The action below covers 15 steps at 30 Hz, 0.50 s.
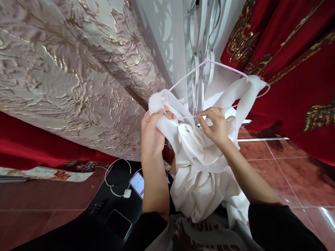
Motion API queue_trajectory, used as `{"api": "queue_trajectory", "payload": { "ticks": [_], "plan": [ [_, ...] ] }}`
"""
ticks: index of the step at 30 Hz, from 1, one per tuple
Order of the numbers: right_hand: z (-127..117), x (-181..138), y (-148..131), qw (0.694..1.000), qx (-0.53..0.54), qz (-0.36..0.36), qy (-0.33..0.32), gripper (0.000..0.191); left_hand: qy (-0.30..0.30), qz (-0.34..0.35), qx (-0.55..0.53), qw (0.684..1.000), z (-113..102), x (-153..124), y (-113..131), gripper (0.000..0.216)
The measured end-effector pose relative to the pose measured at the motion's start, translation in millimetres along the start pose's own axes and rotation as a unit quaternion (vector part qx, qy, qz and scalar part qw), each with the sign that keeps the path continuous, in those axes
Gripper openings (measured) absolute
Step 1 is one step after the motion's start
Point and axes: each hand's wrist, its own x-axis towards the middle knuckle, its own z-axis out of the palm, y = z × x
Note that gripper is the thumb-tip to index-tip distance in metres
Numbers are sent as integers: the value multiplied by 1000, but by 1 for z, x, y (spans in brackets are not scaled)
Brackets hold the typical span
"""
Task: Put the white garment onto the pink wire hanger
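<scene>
While my left hand [155, 130] holds the white cloth [201, 188] and my right hand [214, 122] seems to pinch the pink hanger [206, 60], I guess I'm fitting them together, needing gentle tugs next.

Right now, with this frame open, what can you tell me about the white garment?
The white garment hangs by two broad, sheer-looking shoulder parts on a thin pale pink hanger. Below them the cloth looks opaque and soft, gathered in loose folds. Its lower part bunches close to the person's grey shirt. The left hand grips the sheer cloth near one shoulder; the right hand is at the neck opening, and what it may be holding there is too fine to tell.
</scene>
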Motion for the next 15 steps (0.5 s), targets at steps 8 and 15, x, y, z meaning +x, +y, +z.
{"api": "queue_trajectory", "payload": {
  "ticks": [8,15],
  "plan": [
    [-12,-3,-2,1000,8,16,-16,16,179,64,-111,976,-50,7,24,22],
    [-4,-8,-12,1000,12,12,-8,14,159,10,-71,985,-19,-17,-41,24]
  ]
}}
